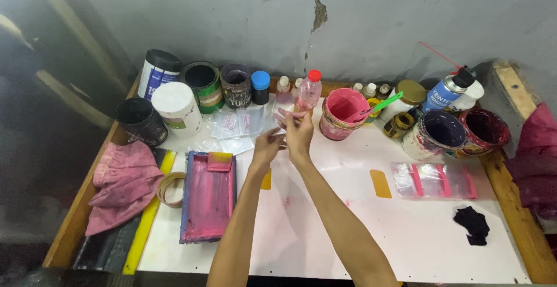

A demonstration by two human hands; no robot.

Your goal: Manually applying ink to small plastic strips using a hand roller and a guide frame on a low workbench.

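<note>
My left hand point(268, 145) and my right hand point(299, 131) are raised together over the back middle of the white table top point(406, 240). Between their fingertips they pinch a small clear plastic bag point(280, 120), which is hard to make out. Just behind the hands stands a small plastic bottle with a red cap point(308, 91). A pink-stained bucket point(342, 113) with a green stick point(383, 104) in it sits right of the hands. More small clear bags point(235, 125) lie on the table left of the hands.
Paint cans and tubs point(200, 87) line the back wall, with a spray can point(449, 91) and two dark pots point(438, 133) at right. A pink-inked screen frame point(209, 197), tape roll point(170, 188) and pink rag point(122, 182) lie left. Zip bags point(434, 181) and black scrap point(473, 224) lie right.
</note>
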